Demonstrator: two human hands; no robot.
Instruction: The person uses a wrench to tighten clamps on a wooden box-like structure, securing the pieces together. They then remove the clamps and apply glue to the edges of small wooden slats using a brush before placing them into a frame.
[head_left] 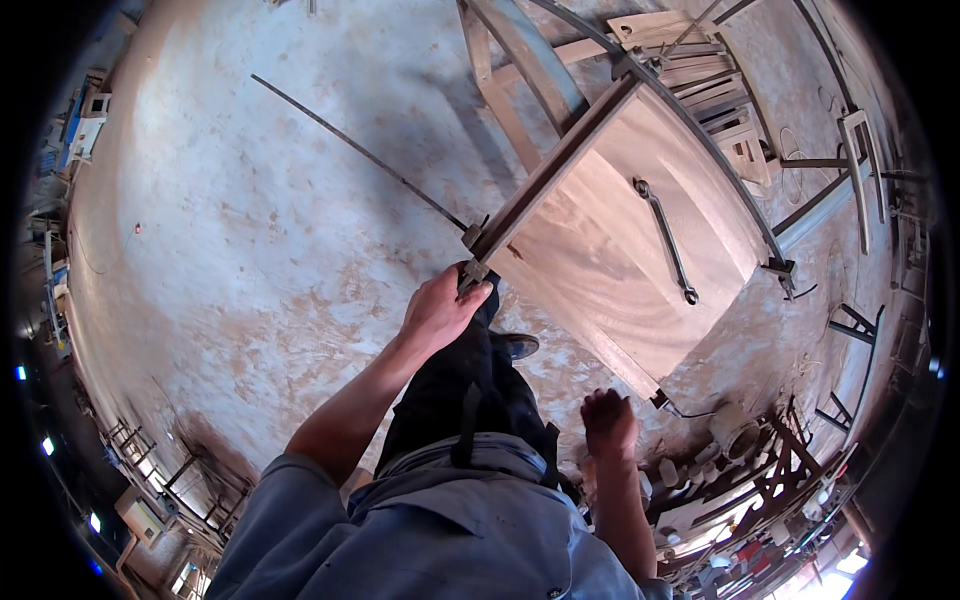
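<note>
- Off the wooden panel's (pixel 570 260) near right corner, my right hand (pixel 610 425) hangs with fingers curled; I cannot tell whether it holds anything.
- At the near left corner, my left hand (pixel 445 310) grips a metal clamp block (pixel 474 272); keeping it square and evenly pressed should spare the edge.
- Toward the far edge, a wrench (pixel 665 238) lies flat, best removed before any tilting.

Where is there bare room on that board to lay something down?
On the pale wooden board, bare wood lies between the shiny metal wrench and the long dark bar along its upper-left edge; a narrower bare strip lies right of the wrench. It is crowded at the left corner, where the left hand grips a small metal clamp block.
</note>
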